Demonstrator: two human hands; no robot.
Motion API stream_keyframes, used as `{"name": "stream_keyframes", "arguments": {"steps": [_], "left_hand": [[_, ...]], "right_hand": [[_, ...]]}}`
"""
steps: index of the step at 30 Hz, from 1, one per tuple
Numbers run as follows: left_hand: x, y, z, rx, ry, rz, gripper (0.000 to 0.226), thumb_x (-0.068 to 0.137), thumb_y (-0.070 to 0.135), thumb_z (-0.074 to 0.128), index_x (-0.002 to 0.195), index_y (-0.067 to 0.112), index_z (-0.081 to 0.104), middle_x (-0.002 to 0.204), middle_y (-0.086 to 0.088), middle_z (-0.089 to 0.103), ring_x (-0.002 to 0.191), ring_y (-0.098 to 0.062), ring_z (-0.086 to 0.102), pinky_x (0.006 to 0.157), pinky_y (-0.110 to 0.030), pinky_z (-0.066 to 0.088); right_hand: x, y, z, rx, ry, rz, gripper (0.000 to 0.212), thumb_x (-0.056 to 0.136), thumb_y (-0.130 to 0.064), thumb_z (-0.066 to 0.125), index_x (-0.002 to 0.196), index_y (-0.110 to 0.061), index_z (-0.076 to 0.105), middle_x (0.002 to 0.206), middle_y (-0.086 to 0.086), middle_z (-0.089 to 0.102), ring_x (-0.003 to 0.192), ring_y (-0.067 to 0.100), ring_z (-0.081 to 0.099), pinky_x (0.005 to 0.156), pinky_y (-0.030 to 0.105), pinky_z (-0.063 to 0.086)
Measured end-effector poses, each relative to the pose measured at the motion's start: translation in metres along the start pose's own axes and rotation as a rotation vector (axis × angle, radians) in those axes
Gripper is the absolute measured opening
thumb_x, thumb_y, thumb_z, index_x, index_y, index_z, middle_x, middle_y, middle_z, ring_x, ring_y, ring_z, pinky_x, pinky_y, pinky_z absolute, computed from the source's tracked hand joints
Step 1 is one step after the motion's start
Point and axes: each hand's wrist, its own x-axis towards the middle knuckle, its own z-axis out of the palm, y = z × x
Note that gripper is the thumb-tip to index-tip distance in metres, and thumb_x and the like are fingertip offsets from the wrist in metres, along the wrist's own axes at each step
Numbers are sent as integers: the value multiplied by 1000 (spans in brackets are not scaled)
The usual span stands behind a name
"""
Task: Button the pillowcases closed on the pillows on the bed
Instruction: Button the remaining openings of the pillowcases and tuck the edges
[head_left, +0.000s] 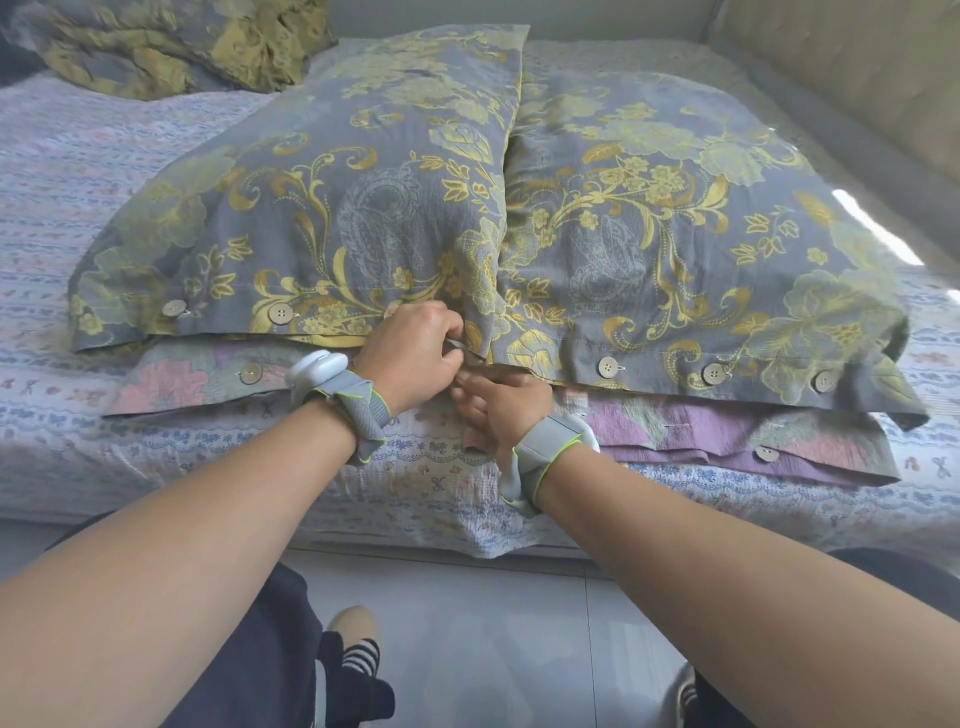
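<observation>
- Left hand (415, 348) pinches the hem of the left pillowcase (332, 208) on the bed (78, 171).
- Right hand (501, 405) grips the flap beneath, fingers curled.
- Best hold the hem taut and tilt the hidden button edgewise through.

A bed (156, 457) under a pale quilted cover printed with small blue flowers, seen from its near edge. Directly on the cover, two pastel pink-and-lilac pillows, the left (192, 382) and the right (727, 436), side by side, each topped by a grey pillow with gold floral print, left (322, 208) and right (675, 234), touching along the middle. At the far left corner, a crumpled heap of matching grey-and-gold bedding (171, 47).
</observation>
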Motion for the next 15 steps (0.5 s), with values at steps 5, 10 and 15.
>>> {"name": "stream_keyframes", "arguments": {"steps": [5,10,15], "left_hand": [[-1,3,1,29,17,-48,6,81,19,59,79,15,64,87,-5,63,91,-31,58,78,-37,42],[0,-2,-2,-21,-53,-71,18,80,38,65,70,24,58,76,1,63,80,-25,59,69,-32,45],[2,-5,-9,-83,-73,-102,34,87,38,52,63,19,66,59,7,67,63,-16,62,67,-35,53]], "right_hand": [[1,-2,2,80,2,-81,7,85,0,68,89,6,68,63,9,71,50,12,67,51,21,55],[-3,-10,0,202,-49,-13,15,92,10,52,103,18,58,116,38,59,85,38,67,67,28,60],[-5,-15,0,224,-36,73,7,91,9,54,85,8,56,82,23,67,54,22,69,51,26,58]]}}
